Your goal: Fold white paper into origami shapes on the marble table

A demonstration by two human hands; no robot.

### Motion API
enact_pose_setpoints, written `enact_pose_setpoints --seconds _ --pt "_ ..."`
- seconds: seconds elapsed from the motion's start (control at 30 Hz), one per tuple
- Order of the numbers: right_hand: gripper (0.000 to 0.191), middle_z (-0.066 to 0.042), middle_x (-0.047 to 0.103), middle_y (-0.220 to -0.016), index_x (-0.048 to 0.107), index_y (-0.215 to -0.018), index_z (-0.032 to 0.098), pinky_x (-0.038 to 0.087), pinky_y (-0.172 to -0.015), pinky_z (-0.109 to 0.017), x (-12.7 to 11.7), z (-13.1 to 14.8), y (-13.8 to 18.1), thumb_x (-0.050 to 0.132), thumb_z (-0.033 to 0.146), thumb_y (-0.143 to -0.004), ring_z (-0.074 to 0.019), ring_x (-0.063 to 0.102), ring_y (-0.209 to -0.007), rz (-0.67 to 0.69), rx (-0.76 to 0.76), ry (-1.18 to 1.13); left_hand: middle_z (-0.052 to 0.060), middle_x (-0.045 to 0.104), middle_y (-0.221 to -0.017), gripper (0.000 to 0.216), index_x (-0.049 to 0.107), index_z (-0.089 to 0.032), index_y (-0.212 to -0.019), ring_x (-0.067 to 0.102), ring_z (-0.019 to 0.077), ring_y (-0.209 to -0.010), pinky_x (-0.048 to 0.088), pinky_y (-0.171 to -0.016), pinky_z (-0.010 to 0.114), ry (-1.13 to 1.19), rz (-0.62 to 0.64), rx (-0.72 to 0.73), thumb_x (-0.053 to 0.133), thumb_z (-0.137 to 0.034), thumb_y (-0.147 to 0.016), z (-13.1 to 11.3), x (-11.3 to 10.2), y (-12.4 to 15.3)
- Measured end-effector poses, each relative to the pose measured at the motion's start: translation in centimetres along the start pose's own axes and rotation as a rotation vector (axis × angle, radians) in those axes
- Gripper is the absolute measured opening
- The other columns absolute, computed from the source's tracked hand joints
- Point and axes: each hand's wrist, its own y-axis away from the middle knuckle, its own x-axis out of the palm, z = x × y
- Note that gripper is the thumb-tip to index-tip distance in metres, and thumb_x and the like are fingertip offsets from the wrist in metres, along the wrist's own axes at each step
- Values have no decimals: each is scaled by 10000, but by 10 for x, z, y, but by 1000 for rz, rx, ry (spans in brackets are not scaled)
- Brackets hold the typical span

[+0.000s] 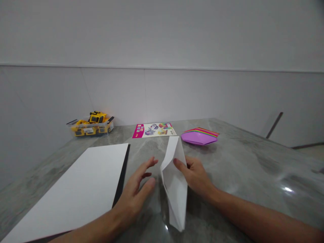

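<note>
A folded white paper piece (pixel 176 189), long and narrow with layered flaps, is held up over the grey table in front of me. My right hand (pixel 193 173) pinches its right side, the thumb on the near face and the fingers behind it, partly hidden. Just left of the paper, my left hand (pixel 138 187) is apart from it, with fingers and thumb spread and nothing between them. Behind the folded paper lies a purple folded paper shape (pixel 198 137) with red, yellow and green strips along its top.
White sheets (pixel 86 184) with a black layer beneath lie at the left on the marbled grey table (pixel 243 162). A clear bin (pixel 88 130) of yellow toy vehicles stands at the back left. Near the wall is a printed colourful booklet (pixel 154 130).
</note>
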Motion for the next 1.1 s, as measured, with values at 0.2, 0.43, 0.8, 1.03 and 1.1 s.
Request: enact_pose_setpoints --seconds 0.2,0.43,0.8,1.03,1.1 --pt "151 -54 657 -821 597 -858 173 423 -660 -291 6 28 19 449 161 -831 -183 598 -716 76 -335 443 102 510 -1358 577 398 -189 -1378 472 249 -1233 317 -1069 419 2 17 -92 580 -261 -835 -27 11 -5" --pt "172 -58 664 -785 589 -895 176 412 -615 -291 7 42 30 430 144 -837 -189 611 -680 162 -418 621 46 719 -963 349 677 -200 -1066 652 245 -825 494 -774 370 -165 98 -165 520 -93 -774 -54 3 -11" --pt "490 -136 596 -1165 424 -1324 154 473 -882 -385 -2 36 26 406 49 -846 -249 560 -1066 -9 -754 545 35 628 -1055 245 594 -230 -1061 561 208 -979 422 -899 325 -92 74 77 580 -200 -818 -54 -6 -14" --pt "579 -80 597 -1203 346 -1391 252 493 -873 -345 -8 42 29 431 43 -858 -194 581 -1063 129 -804 253 -15 504 -675 234 558 -167 -723 463 127 -665 380 -623 233 104 159 -34 539 -350 -868 -61 -16 -16" --pt "501 -68 623 -1150 424 -1340 250 492 -852 -324 -9 47 30 448 72 -872 -182 597 -1016 141 -770 173 -18 490 -660 249 551 -162 -702 438 121 -648 354 -599 227 80 159 -55 560 -359 -854 -61 -14 -15"
